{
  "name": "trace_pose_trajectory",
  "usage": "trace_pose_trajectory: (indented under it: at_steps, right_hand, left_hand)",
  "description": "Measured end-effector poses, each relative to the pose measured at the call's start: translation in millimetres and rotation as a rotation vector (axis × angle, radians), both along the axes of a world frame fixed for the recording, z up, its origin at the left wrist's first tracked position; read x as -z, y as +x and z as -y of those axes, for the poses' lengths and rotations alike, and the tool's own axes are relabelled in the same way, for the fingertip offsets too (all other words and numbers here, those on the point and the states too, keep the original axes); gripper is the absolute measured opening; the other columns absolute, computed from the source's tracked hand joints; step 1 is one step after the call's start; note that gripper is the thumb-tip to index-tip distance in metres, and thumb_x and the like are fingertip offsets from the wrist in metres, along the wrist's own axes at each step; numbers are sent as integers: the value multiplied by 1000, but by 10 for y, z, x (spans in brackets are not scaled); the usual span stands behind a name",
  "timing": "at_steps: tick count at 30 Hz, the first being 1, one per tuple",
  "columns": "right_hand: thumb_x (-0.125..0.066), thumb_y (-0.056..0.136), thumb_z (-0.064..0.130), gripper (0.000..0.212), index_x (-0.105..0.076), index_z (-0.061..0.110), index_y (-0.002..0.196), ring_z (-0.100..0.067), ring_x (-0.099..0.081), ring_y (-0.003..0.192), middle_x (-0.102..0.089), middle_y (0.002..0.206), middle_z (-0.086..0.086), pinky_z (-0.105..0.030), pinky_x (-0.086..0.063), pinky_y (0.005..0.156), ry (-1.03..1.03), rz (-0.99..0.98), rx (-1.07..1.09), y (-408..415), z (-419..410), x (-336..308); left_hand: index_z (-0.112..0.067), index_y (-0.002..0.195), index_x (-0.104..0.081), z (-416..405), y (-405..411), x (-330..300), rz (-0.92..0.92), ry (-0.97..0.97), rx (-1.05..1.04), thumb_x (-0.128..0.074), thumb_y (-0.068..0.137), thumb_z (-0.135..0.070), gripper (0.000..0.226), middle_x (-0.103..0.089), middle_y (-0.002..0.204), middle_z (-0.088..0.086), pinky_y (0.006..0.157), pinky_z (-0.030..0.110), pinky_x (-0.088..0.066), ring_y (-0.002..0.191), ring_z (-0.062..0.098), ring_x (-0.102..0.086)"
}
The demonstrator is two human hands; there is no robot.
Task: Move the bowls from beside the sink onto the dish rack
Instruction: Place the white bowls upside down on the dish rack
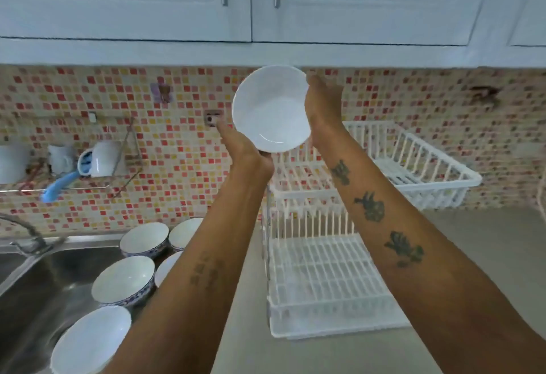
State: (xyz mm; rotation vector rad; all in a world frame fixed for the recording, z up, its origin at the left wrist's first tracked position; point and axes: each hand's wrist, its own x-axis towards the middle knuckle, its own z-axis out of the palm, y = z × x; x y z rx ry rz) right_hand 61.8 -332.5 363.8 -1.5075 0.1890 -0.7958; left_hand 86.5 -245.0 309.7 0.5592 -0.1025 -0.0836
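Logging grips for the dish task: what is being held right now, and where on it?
A white bowl, held up in both hands: left hand under its lower rim, right hand on its right rim.

Between the fingers (317,84) sits a white bowl (270,109), glazed ceramic by its look, smooth and glossy with a bright glint low inside. Below and beyond the fingers, the dish rack (322,273) looks like white moulded plastic, slatted, with a dull sheen. Well below them to the left, the sink (35,299) is brushed stainless metal, reflective; the bowls (124,280) beside it are equally glossy. The table (487,243) under the rack is grey, smooth and matt. Behind the fingers, small mosaic wall tiles (177,166) shine faintly.
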Motion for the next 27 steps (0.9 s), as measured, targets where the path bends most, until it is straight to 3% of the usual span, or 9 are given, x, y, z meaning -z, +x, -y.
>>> trace_pose_trajectory:
  at_steps: [4, 6, 9, 12, 13, 16, 19, 22, 27]
  right_hand:
    - [-46, 94, 21, 26, -50, 15, 69, -16, -50, 65, -50, 70, 1, -28, -39, 62, 40, 9, 95, -157, 629, -51]
    - [-47, 94, 19, 18, -53, 11, 79, -14, -47, 64, -48, 70, 2, -26, -37, 59, 60, 7, 137, -214, 944, -20]
    - [-45, 95, 15, 15, -59, 10, 94, -22, -50, 85, -56, 84, -4, -32, -40, 73, 114, 27, 176, -268, 1429, 96]
    - [-40, 99, 13, 33, -61, 3, 122, -28, -54, 113, -58, 130, -15, -36, -42, 92, 150, 0, 213, -296, 1883, 248]
    - [-41, 98, 11, 32, -61, -1, 119, -30, -55, 115, -57, 132, -18, -37, -42, 91, 152, -6, 220, -305, 2020, 310]
    - [-43, 89, 9, 28, -55, -16, 82, -27, -46, 74, -54, 93, -38, -37, -35, 68, 100, -44, 238, -310, 2334, 486]
    - [-39, 97, 29, 49, -59, -16, 94, -27, -51, 81, -58, 102, -39, -45, -48, 72, 95, -105, 172, -288, 2507, 572]
    - [-34, 97, 49, 56, -66, 3, 103, -31, -64, 93, -67, 104, -20, -36, -51, 79, 34, -257, 99, -227, 2575, 626]
    - [-43, 92, 56, 47, -61, 14, 102, -28, -61, 97, -64, 110, -10, -37, -48, 89, -165, -389, 80, -141, 2601, 716]
  left_hand:
    - [-24, 133, -55, 464, 119, -47, 111, 138, 458, -39, 92, -49, 51, -53, 140, 15, 100, 58, -45, 123, 42, -52]
    - [-23, 130, -57, 693, 119, -92, 127, 263, 716, -45, 89, -50, 50, -56, 135, 16, 94, 56, -45, 117, 43, -53]
    - [-18, 111, -65, 1054, 118, -143, 155, 374, 859, -47, 90, -49, 41, -68, 112, 18, 95, 55, -44, 105, 40, -59]
    - [-22, 123, -59, 1418, 218, -166, 182, 557, 765, -53, 87, -54, 48, -56, 130, 16, 91, 61, -50, 115, 42, -57]
    - [-21, 126, -56, 1526, 250, -167, 180, 618, 701, -56, 85, -54, 52, -53, 131, 16, 86, 61, -53, 114, 42, -57]
    - [-18, 124, -51, 1746, 274, -159, 214, 802, 556, -57, 88, -55, 51, -52, 114, 12, 77, 59, -56, 106, 38, -57]
    - [-15, 122, -50, 1854, 324, -103, 291, 973, 502, -63, 85, -52, 54, -54, 112, 10, 84, 60, -54, 106, 34, -57]
    - [-13, 126, -43, 1925, 379, 19, 419, 1174, 385, -73, 78, -47, 66, -57, 116, 10, 84, 55, -56, 100, 25, -61]
    - [-15, 113, -41, 2068, 349, 255, 705, 1398, 163, -84, 64, -48, 73, -59, 101, 6, 62, 32, -51, 79, 17, -59]
